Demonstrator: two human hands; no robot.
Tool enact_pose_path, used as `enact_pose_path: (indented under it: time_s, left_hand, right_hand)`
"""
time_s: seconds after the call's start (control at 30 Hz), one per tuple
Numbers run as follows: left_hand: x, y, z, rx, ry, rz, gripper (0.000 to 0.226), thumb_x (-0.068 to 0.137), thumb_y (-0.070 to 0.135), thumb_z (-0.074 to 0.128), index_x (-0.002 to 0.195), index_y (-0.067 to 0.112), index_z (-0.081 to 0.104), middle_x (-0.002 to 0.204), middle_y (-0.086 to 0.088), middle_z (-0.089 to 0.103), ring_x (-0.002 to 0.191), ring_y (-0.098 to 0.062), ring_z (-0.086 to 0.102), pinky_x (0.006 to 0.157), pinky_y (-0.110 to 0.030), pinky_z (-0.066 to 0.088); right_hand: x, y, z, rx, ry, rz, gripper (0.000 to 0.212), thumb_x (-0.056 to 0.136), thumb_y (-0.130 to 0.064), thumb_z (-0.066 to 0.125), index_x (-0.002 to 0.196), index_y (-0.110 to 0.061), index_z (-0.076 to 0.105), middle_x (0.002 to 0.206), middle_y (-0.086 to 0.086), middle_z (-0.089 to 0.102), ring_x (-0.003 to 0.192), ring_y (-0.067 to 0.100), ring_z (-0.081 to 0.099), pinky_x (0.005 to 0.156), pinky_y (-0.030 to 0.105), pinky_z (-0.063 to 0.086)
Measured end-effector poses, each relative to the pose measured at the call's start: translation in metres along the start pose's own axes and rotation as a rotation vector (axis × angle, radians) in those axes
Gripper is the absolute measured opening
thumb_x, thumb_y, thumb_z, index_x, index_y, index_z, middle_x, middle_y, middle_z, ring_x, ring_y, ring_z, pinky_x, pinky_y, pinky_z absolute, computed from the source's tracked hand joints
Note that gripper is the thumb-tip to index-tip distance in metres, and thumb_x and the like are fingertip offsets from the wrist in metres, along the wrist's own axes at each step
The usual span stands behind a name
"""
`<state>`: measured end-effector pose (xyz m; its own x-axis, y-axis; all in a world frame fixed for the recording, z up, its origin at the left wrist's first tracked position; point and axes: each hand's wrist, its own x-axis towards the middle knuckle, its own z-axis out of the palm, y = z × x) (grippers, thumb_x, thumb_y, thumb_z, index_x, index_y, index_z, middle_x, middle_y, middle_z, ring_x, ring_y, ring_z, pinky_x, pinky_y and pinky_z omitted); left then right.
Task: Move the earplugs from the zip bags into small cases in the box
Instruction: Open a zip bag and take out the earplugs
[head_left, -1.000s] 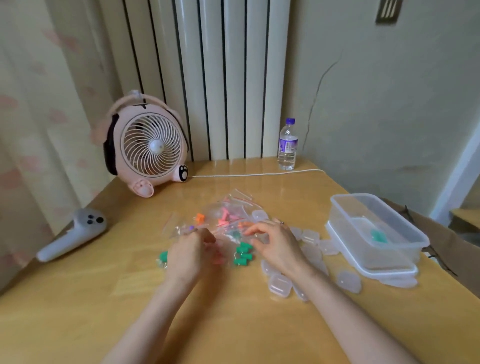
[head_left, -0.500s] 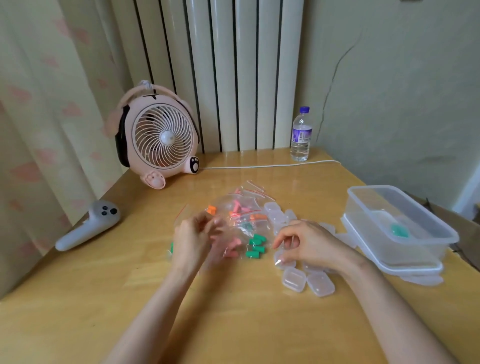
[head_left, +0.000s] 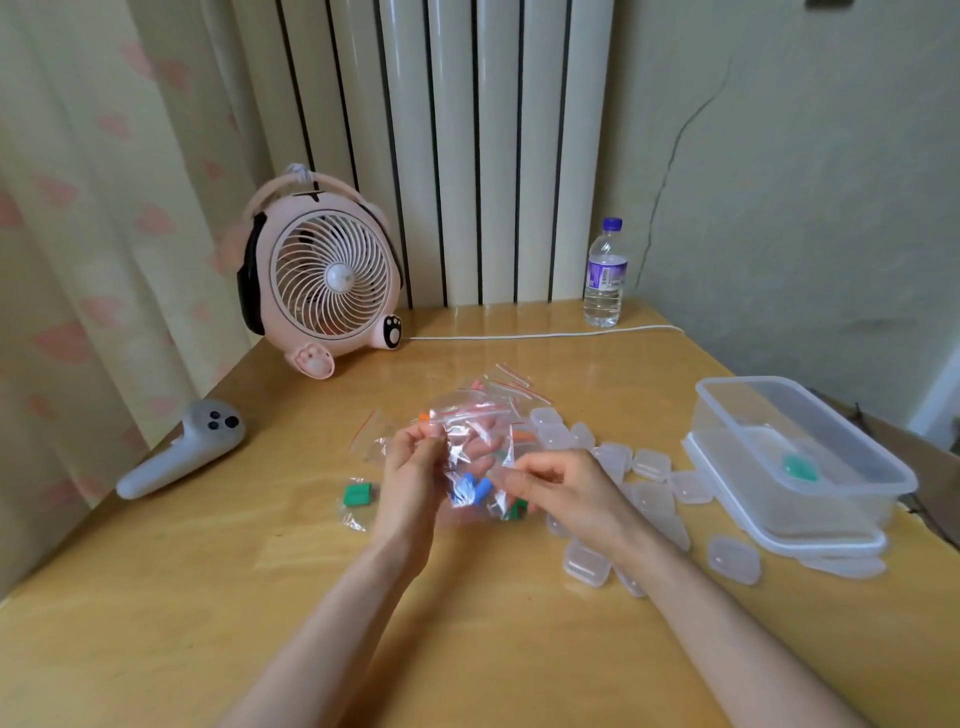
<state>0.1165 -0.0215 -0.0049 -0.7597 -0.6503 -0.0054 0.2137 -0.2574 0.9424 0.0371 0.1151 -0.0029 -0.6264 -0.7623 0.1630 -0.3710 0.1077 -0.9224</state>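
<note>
My left hand (head_left: 413, 480) and my right hand (head_left: 558, 491) both pinch one clear zip bag (head_left: 470, 457) lifted above the table; blue earplugs (head_left: 470, 489) sit at its bottom. More zip bags (head_left: 506, 387) with pink and orange earplugs lie behind it. A bag with green earplugs (head_left: 357, 493) lies left of my left hand. Several small clear cases (head_left: 652, 465) are scattered to the right. The clear plastic box (head_left: 852, 452) stands at the right edge with one green-filled case (head_left: 800, 467) inside.
A pink desk fan (head_left: 324, 280) stands at the back left, its white cable (head_left: 540, 335) running right past a water bottle (head_left: 605, 275). A grey controller (head_left: 182, 452) lies at the left table edge. A lid sits under the box.
My right hand came back from the cases to the bag held by my left hand. The bag with blue earplugs is now raised between both hands.
</note>
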Motion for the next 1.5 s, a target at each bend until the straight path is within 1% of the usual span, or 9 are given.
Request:
enact_pose_path:
  time_s: [0.13, 0.23, 0.37, 0.5, 0.7, 0.97, 1.13, 1.3, 1.5]
  left_hand:
    - [-0.004, 0.000, 0.002, 0.075, -0.071, 0.038, 0.013, 0.090, 0.010, 0.055, 0.103, 0.011, 0.055, 0.080, 0.000, 0.065, 0.068, -0.006, 0.064, 0.060, -0.019, 0.050]
    - [-0.005, 0.003, 0.000, 0.160, -0.144, 0.079, 0.009, 0.086, 0.012, 0.061, 0.094, 0.008, 0.063, 0.070, 0.002, 0.065, 0.069, -0.015, 0.069, 0.062, -0.025, 0.053]
    - [-0.005, 0.003, -0.001, 0.226, -0.186, 0.096, 0.007, 0.085, 0.010, 0.061, 0.087, 0.008, 0.068, 0.076, -0.005, 0.067, 0.067, -0.016, 0.063, 0.061, -0.024, 0.052]
    - [-0.005, 0.001, -0.001, 0.308, -0.232, 0.070, 0.005, 0.084, 0.007, 0.063, 0.083, 0.002, 0.066, 0.073, -0.005, 0.069, 0.063, -0.010, 0.065, 0.054, -0.016, 0.048]
    - [-0.006, 0.001, 0.000, 0.305, -0.246, 0.021, 0.019, 0.077, 0.002, 0.070, 0.064, 0.006, 0.056, 0.056, 0.000, 0.064, 0.052, -0.011, 0.060, 0.046, -0.016, 0.045]
    - [-0.007, 0.001, -0.001, 0.347, -0.269, 0.092, 0.027, 0.071, -0.003, 0.073, 0.060, 0.004, 0.049, 0.047, 0.000, 0.057, 0.041, -0.006, 0.050, 0.042, -0.014, 0.038]
    - [-0.007, 0.005, -0.001, 0.359, -0.304, 0.069, 0.006, 0.079, 0.010, 0.069, 0.075, 0.007, 0.066, 0.060, -0.002, 0.058, 0.049, -0.008, 0.046, 0.046, -0.016, 0.039]
    - [-0.006, 0.006, -0.004, 0.369, -0.328, 0.031, 0.009, 0.082, 0.012, 0.066, 0.078, 0.007, 0.071, 0.055, 0.005, 0.059, 0.047, -0.005, 0.045, 0.048, -0.016, 0.039]
    - [-0.008, 0.005, 0.000, 0.305, -0.279, 0.025, 0.022, 0.076, 0.007, 0.070, 0.059, 0.007, 0.057, 0.048, 0.001, 0.058, 0.039, -0.006, 0.048, 0.042, -0.015, 0.037]
  right_hand:
    - [0.003, 0.006, -0.001, 0.075, 0.030, 0.020, 0.022, 0.081, -0.015, 0.070, 0.077, 0.006, 0.064, 0.069, 0.009, 0.054, 0.067, 0.012, 0.046, 0.063, 0.019, 0.037]
    - [0.004, 0.010, -0.008, 0.003, 0.017, 0.020, 0.016, 0.079, -0.015, 0.072, 0.074, -0.001, 0.067, 0.069, 0.004, 0.060, 0.067, 0.010, 0.049, 0.068, 0.026, 0.039]
    - [0.004, 0.008, -0.012, 0.002, 0.004, 0.005, 0.004, 0.079, -0.017, 0.074, 0.081, -0.014, 0.072, 0.074, -0.005, 0.065, 0.067, 0.002, 0.053, 0.066, 0.016, 0.041]
    - [0.008, 0.009, -0.012, 0.106, 0.169, -0.073, 0.014, 0.078, -0.006, 0.073, 0.086, -0.016, 0.068, 0.080, -0.003, 0.066, 0.072, 0.005, 0.056, 0.067, 0.017, 0.044]
    - [0.005, 0.004, -0.011, 0.119, 0.170, -0.156, 0.029, 0.075, 0.010, 0.068, 0.082, -0.018, 0.064, 0.070, -0.011, 0.065, 0.070, 0.004, 0.058, 0.066, 0.013, 0.044]
    - [0.003, 0.004, -0.010, 0.102, 0.111, -0.159, 0.032, 0.073, 0.011, 0.068, 0.075, -0.020, 0.068, 0.075, 0.007, 0.065, 0.070, 0.010, 0.059, 0.066, 0.020, 0.048]
    - [0.004, 0.001, -0.016, 0.166, 0.144, -0.127, 0.029, 0.070, 0.015, 0.068, 0.078, -0.012, 0.063, 0.065, 0.005, 0.059, 0.059, 0.007, 0.055, 0.059, 0.015, 0.045]
    - [0.004, 0.001, -0.018, 0.156, 0.131, -0.127, 0.031, 0.071, 0.015, 0.068, 0.080, -0.015, 0.063, 0.067, 0.006, 0.059, 0.061, 0.009, 0.053, 0.060, 0.016, 0.046]
    - [0.004, 0.005, -0.013, 0.081, 0.062, -0.147, 0.031, 0.074, 0.004, 0.072, 0.080, -0.026, 0.068, 0.085, 0.009, 0.068, 0.071, 0.024, 0.058, 0.070, 0.033, 0.050]
